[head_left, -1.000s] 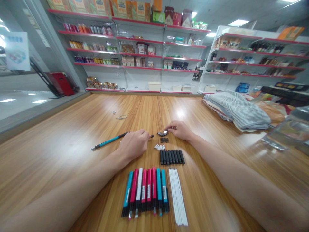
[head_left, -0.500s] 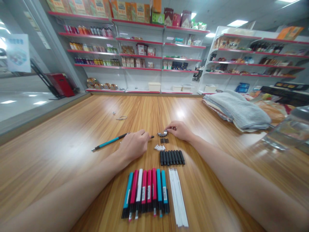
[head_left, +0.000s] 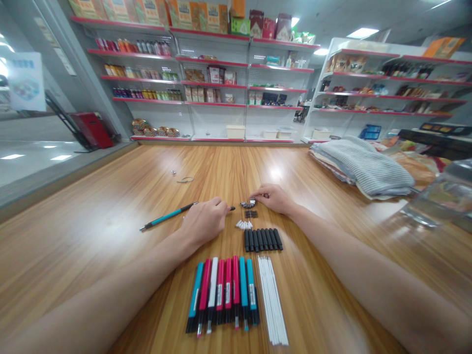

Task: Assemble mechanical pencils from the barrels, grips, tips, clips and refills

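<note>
My left hand (head_left: 205, 219) rests on the wooden table (head_left: 110, 221) with its fingers closed around a teal pen (head_left: 167, 216); the pen's black tip pokes out to the right of the fingers. Across from it, my right hand (head_left: 275, 197) pinches at a small fan of silver metal parts (head_left: 248, 203). Between and below the hands lie small dark bits (head_left: 251, 214), a cluster of white tips (head_left: 244, 224) and a row of black caps (head_left: 262, 239). Nearer to me lie a row of teal, pink and white pen barrels (head_left: 223, 292) and a bundle of white refills (head_left: 272, 297).
A folded striped cloth stack (head_left: 363, 167) lies at the right, with a clear plastic container (head_left: 438, 196) nearer the right edge. A small ring and wire (head_left: 185, 179) lie further back on the left. Store shelves (head_left: 221, 78) stand behind, and a red trolley (head_left: 92, 129) stands at the left.
</note>
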`<action>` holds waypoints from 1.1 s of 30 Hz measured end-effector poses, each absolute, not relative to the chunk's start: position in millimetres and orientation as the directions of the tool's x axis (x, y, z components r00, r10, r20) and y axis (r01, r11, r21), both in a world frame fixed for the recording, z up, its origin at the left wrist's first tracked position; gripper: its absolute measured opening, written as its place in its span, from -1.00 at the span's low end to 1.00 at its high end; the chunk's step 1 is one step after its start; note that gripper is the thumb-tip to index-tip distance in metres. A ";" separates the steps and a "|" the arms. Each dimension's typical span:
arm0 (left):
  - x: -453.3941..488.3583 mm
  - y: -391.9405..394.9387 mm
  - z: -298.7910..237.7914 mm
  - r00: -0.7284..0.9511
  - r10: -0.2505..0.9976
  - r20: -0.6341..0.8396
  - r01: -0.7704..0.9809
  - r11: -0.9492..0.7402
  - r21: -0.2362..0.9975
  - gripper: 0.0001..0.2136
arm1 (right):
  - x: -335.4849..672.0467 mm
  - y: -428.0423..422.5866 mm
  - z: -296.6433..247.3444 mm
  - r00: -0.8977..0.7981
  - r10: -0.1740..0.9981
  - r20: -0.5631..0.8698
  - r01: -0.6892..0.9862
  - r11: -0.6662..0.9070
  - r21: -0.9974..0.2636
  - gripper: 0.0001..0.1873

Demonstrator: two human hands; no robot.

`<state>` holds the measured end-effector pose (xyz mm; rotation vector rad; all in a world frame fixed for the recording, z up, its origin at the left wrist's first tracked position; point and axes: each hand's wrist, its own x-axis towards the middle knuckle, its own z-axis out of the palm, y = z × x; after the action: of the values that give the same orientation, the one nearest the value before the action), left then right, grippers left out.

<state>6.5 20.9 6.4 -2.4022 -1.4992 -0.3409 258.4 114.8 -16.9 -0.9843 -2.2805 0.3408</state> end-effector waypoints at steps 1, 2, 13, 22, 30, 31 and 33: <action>6.3 21.0 6.4 0.431 0.833 0.347 0.901 -0.418 -0.118 -0.67 | 258.3 114.7 -16.7 -0.526 0.727 0.441 0.568 0.686 -0.455 -0.80; 6.1 21.1 6.4 0.433 0.832 0.346 0.900 -0.419 -0.118 -0.67 | 258.1 114.6 -16.5 -0.524 0.730 0.439 0.572 0.684 -0.453 -0.80; 4.7 23.2 4.5 0.448 0.814 0.369 0.893 -0.427 -0.143 -0.69 | 256.9 112.3 -14.5 -0.522 0.736 0.432 0.585 0.677 -0.447 -0.76; 3.9 23.0 3.9 0.440 0.821 0.364 0.897 -0.420 -0.137 -0.69 | 257.3 114.9 -17.1 -0.533 0.724 0.437 0.577 0.689 -0.439 -0.74; 4.4 22.1 5.9 0.434 0.830 0.350 0.900 -0.419 -0.123 -0.68 | 258.3 115.4 -16.8 -0.549 0.730 0.408 0.591 0.684 -0.428 -0.75; 4.3 22.1 5.8 0.434 0.830 0.351 0.900 -0.418 -0.124 -0.68 | 258.4 115.2 -16.6 -0.550 0.730 0.407 0.591 0.684 -0.428 -0.75; 4.2 22.2 5.5 0.434 0.828 0.355 0.900 -0.418 -0.125 -0.68 | 258.4 114.8 -16.2 -0.552 0.731 0.402 0.593 0.683 -0.428 -0.74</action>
<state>4.2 22.2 5.5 -2.3946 -1.4898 -0.3439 258.4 114.8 -16.2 -1.0150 -2.3348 0.3264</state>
